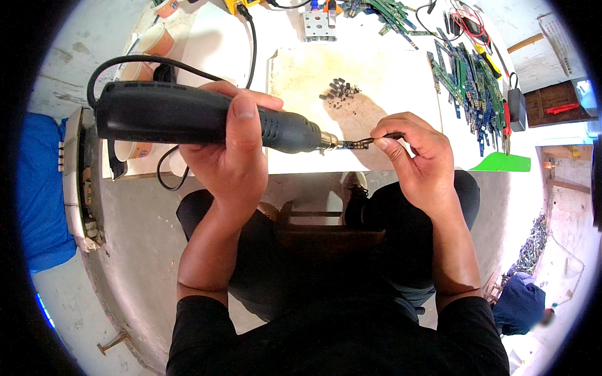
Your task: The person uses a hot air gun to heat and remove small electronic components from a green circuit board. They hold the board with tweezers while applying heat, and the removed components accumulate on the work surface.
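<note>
My left hand (226,144) is closed round a black heat gun (169,113), its metal nozzle pointing right, close to a narrow dark circuit board strip (354,145) near the table's front edge. My right hand (417,163) pinches thin black tweezers (389,136), their tips at the strip, just right of the nozzle. A loose pile of small black components (338,93) lies behind, on a stained beige board (295,66).
The white table (407,56) bears piles of circuit strips (464,88), a grey metal block (318,25), paper cups (155,42), cables, red-handled pliers (505,119) and a green sheet (501,161). Blue fabric (41,188) is at left; what looks like another person (520,301) is at lower right.
</note>
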{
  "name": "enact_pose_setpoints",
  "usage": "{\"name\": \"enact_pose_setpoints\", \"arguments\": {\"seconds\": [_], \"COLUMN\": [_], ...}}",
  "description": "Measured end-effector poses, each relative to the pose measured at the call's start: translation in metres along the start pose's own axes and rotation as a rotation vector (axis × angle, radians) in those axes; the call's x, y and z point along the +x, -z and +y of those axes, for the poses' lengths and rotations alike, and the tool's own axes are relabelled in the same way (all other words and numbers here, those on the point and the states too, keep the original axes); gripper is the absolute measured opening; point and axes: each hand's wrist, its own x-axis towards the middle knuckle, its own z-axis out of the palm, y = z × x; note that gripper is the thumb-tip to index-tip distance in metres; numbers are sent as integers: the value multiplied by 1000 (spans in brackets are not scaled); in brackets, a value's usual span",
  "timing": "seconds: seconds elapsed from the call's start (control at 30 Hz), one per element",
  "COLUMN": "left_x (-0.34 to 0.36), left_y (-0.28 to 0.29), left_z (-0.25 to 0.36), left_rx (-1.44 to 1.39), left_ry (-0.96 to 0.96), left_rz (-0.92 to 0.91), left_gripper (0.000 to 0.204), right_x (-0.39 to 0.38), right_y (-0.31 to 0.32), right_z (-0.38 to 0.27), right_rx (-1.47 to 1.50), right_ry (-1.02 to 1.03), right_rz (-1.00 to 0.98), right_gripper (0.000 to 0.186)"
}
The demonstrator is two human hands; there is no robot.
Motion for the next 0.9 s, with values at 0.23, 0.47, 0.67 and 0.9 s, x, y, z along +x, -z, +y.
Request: {"name": "enact_pose_setpoints", "arguments": {"seconds": [0.23, 0.47, 0.67, 0.9], "left_x": [0, 0, 0, 1], "left_y": [2, 0, 2, 2], "left_z": [-1, 0, 0, -1], "left_rx": [9, -13, 5, -10], "left_ry": [-5, 8, -3, 3], "left_rz": [-21, 0, -6, -16], "left_gripper": [18, 18, 19, 18], "right_x": [0, 0, 0, -1], "right_y": [-1, -1, -1, -1], "right_z": [-1, 0, 0, 0], "right_rx": [4, -13, 2, 16], "right_ry": [2, 18, 14, 1], "right_rz": [3, 5, 8, 7], "right_gripper": [6, 6, 7, 7]}}
